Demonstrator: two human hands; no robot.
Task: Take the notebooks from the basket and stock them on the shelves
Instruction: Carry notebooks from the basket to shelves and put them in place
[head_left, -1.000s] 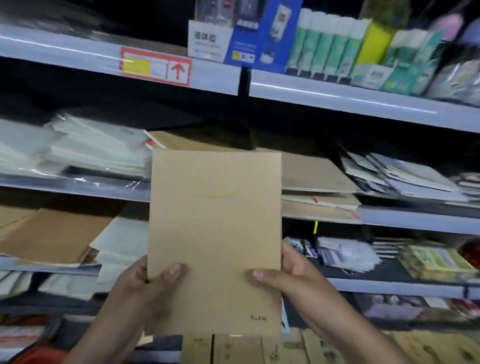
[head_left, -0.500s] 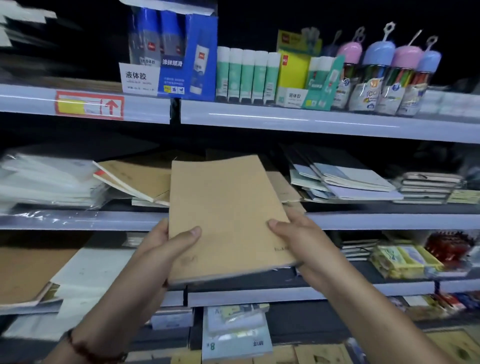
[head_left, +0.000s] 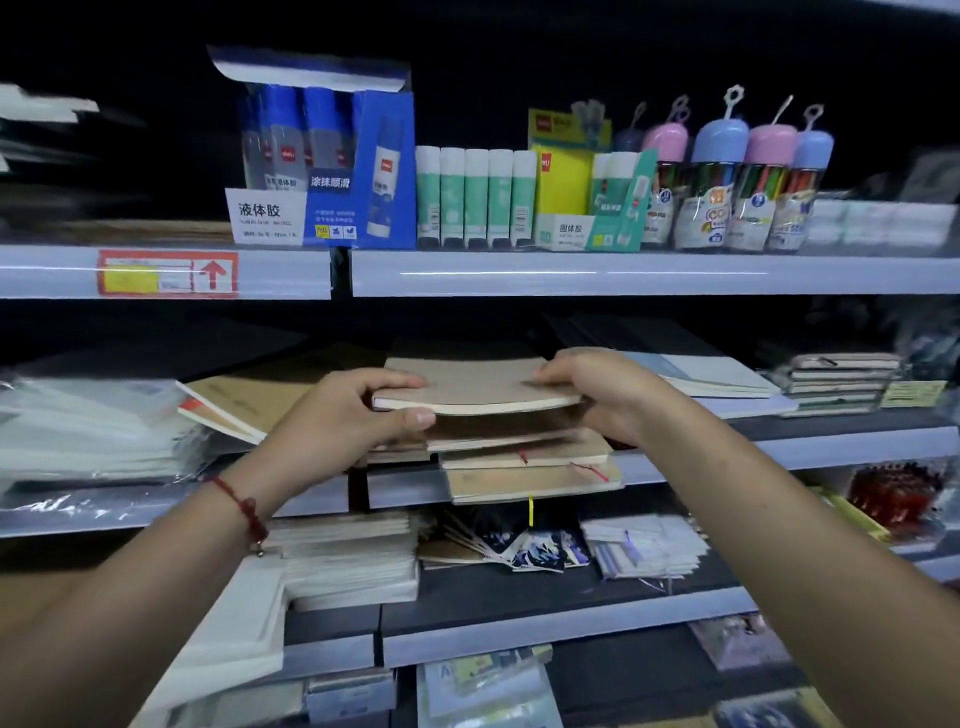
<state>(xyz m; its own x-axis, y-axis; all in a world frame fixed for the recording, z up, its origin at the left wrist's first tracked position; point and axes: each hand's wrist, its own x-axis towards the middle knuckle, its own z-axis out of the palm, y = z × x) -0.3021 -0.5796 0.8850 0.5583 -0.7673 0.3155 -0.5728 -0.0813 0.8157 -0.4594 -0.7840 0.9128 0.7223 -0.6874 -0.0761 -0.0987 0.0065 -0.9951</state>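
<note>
Notebook (head_left: 475, 384) — flat, long axis into shelf (head_left: 779, 447) | left hand (head_left: 343, 421) grips left edge | right hand (head_left: 597, 389) grips right edge — above kraft stack (head_left: 524, 457)

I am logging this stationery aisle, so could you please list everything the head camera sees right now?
held notebook: one, brown, above the middle-shelf stack
notebook stack: several, brown, middle shelf
glue box: one, blue, top shelf
glue sticks: five, green and white, beside the box
pencil tubs: four, pink or blue lids, top shelf right
plastic sleeves: a pile, clear, middle shelf left
left hand: grips the held notebook's left edge
right hand: grips its right edge
</note>
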